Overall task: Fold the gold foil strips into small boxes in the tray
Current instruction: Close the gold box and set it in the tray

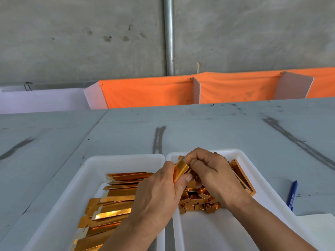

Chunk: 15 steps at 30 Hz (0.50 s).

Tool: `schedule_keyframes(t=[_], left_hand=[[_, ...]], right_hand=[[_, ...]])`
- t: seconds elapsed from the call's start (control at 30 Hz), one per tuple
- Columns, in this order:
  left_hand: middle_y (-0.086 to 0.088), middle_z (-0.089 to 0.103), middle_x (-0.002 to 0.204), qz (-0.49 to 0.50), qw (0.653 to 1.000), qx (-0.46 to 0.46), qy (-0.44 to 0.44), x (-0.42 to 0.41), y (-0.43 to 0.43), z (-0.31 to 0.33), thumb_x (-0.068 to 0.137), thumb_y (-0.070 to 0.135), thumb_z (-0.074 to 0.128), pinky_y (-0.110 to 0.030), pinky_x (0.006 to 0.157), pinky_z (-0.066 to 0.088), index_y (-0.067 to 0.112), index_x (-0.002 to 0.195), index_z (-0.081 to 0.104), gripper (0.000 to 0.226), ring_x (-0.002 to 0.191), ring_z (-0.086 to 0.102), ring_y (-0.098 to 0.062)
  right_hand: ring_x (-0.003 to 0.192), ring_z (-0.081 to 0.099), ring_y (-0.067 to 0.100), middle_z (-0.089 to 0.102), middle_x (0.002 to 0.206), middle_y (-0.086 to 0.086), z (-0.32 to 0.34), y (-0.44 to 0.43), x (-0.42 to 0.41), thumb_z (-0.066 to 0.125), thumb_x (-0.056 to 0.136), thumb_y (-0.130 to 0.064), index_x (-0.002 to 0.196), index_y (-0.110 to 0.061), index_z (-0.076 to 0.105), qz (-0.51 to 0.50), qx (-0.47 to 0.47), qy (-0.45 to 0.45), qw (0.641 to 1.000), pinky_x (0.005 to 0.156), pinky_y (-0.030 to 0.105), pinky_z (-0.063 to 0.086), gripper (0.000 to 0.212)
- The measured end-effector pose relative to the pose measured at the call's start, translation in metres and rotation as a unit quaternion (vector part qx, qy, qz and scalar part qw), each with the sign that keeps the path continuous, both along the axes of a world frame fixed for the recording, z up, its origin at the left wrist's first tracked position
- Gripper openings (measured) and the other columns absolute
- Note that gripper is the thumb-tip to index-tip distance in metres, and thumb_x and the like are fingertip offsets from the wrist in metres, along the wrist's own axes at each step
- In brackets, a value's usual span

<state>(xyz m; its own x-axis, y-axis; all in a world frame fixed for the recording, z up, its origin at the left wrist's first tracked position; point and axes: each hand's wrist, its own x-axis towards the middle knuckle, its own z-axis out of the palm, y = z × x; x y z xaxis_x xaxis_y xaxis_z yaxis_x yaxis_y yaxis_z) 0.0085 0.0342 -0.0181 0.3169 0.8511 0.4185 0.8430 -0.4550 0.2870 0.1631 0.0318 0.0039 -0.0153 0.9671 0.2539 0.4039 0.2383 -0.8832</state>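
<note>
While pinched only at fingertips in mid-frame, risks slipping free: gold strip [181,168], bent partway, held over the inner edge of right tray [235,153]. Gripped from lower left by left hand [159,192], thumb laid across the shiny face. Gripped from the right by right hand [213,174], fingers curled over the far end. Both hands closed on the same piece, neither spread wide.

Likely to spring back flat on any easing of either pinch before a firm crease. Likely to crease off line under crooked pressure, leaving a lopsided box. Could tear or scuff at the fold under too hard a squeeze, being thin foil-faced card by the look of it. Could drop into left tray [126,156] among flat strips [116,194] rather than into right tray with finished boxes [197,201], mixing done with undone. Might also knock those boxes, lying directly beneath the right wrist.

Looks bright and mirror-like on the outer face, catching light in a pale band; duller and more orange toward the shaded edges. Shows a curved, not yet squared, bend. Hides its far end and any tabs behind the fingers, so cannot tell how many folds already made. Appears stiff enough to hold shape, light, and slick to the touch.
</note>
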Motion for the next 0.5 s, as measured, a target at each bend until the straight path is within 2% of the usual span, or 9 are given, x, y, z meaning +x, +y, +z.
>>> schedule_keyframes(t=[0.07, 0.17, 0.23, 0.33, 0.5], left_hand=[[0.010, 0.044, 0.065, 0.001, 1.000, 0.002, 0.005, 0.0000, -0.0002, -0.0002, 0.075, 0.075, 0.002, -0.015, 0.046, 0.026, 0.033, 0.088, 0.030, 0.052, 0.052, 0.046, -0.005], [0.011, 0.043, 0.065, 0.002, 1.000, 0.000, 0.009, 0.0000, -0.0004, 0.0004, 0.073, 0.075, 0.001, -0.014, 0.046, 0.027, 0.032, 0.089, 0.030, 0.054, 0.053, 0.046, -0.004], [0.011, 0.043, 0.065, 0.000, 1.000, 0.000, 0.012, -0.0002, -0.0005, 0.0014, 0.073, 0.075, 0.000, -0.015, 0.045, 0.026, 0.033, 0.088, 0.029, 0.054, 0.053, 0.045, -0.004], [0.011, 0.042, 0.065, 0.000, 1.000, -0.003, 0.019, -0.0004, -0.0012, 0.0029, 0.072, 0.075, -0.002, -0.015, 0.044, 0.026, 0.033, 0.090, 0.028, 0.055, 0.053, 0.045, -0.003], [0.011, 0.041, 0.065, 0.000, 1.000, -0.007, 0.022, -0.0011, -0.0008, 0.0029, 0.076, 0.073, 0.004, -0.015, 0.044, 0.026, 0.033, 0.089, 0.027, 0.048, 0.052, 0.044, -0.003]], right_hand=[[0.069, 0.061, 0.037, 0.068, 0.072, 0.004, 0.0001, 0.0003, 0.0000, 0.049, 0.098, -0.013, 0.082, -0.028, 0.071, -0.003, -0.006, -0.001, 1.000, 0.060, 0.051, 0.054, 0.031], [0.071, 0.062, 0.036, 0.069, 0.074, 0.002, -0.0005, 0.0012, 0.0009, 0.053, 0.098, -0.014, 0.082, -0.031, 0.071, -0.002, -0.013, -0.006, 1.000, 0.062, 0.050, 0.055, 0.029], [0.070, 0.065, 0.029, 0.070, 0.074, 0.000, -0.0002, 0.0024, 0.0019, 0.055, 0.098, -0.014, 0.083, -0.031, 0.072, 0.001, -0.017, -0.005, 1.000, 0.063, 0.043, 0.057, 0.029], [0.063, 0.065, 0.010, 0.071, 0.074, -0.005, -0.0010, 0.0035, 0.0031, 0.056, 0.098, -0.016, 0.085, -0.032, 0.073, 0.008, -0.017, -0.006, 1.000, 0.061, 0.028, 0.058, 0.027], [0.059, 0.062, 0.005, 0.071, 0.073, -0.005, -0.0018, 0.0031, 0.0033, 0.057, 0.099, -0.018, 0.087, -0.033, 0.073, 0.017, -0.011, -0.013, 1.000, 0.058, 0.019, 0.053, 0.025]])
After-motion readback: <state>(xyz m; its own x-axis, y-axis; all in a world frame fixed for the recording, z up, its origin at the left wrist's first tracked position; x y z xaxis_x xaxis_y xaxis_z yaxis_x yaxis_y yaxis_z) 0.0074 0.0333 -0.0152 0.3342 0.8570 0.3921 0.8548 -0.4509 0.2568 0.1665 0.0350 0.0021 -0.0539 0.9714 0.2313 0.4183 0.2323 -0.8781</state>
